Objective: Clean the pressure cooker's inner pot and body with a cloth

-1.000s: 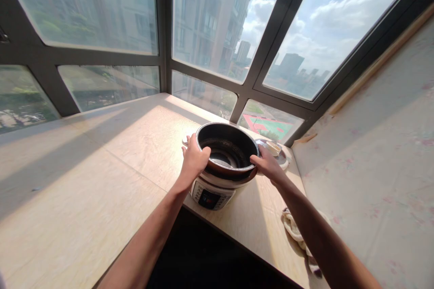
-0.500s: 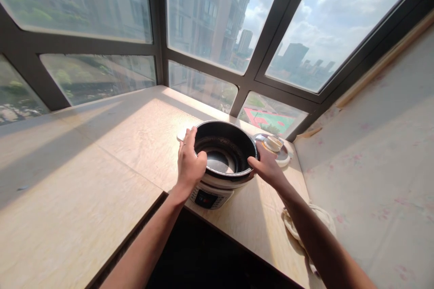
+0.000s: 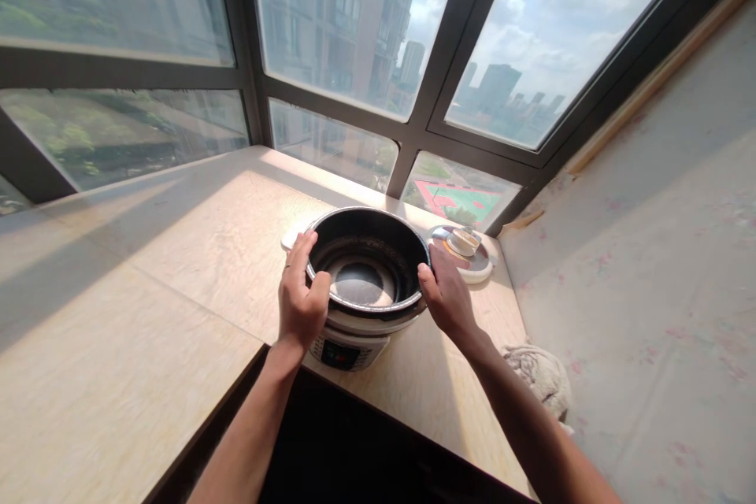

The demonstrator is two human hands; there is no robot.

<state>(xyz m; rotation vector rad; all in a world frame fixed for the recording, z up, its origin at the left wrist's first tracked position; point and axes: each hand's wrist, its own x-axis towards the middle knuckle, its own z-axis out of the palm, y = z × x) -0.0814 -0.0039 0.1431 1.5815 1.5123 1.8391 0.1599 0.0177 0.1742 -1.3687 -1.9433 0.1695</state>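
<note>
Left hand (image 3: 302, 295) sits at the near-left rim of the inner pot (image 3: 367, 272) in the head view, partly open: fingers fairly straight and slightly spread along the outer side, thumb at the rim. It touches the pot; can't tell if it actually grips. A thin dark band, likely a ring, shows on one finger. Right hand (image 3: 449, 287) is at the opposite side, thumb up against the rim, other fingers mostly hidden behind the pot wall, so can't tell how far they close or whether they have hold of it. Pot is round, dark inside, light-edged, with a sunlit patch on its bottom; it sits upright in the mouth of a white cooker (image 3: 359, 345), between the two hands. Can't tell if it is fully seated. Cooker has a dark control panel (image 3: 342, 354) facing the person and stands near the front edge of a pale ledge (image 3: 201, 276). Round lid (image 3: 479, 264) with a light knob (image 3: 464, 242) lies just beyond the right hand. Bunched cloth (image 3: 537, 378) is by the right forearm, next to a pale floral wall (image 3: 643, 268). Dark window frames (image 3: 413, 126) run behind; buildings and a red-green court (image 3: 464, 201) show outside.
</note>
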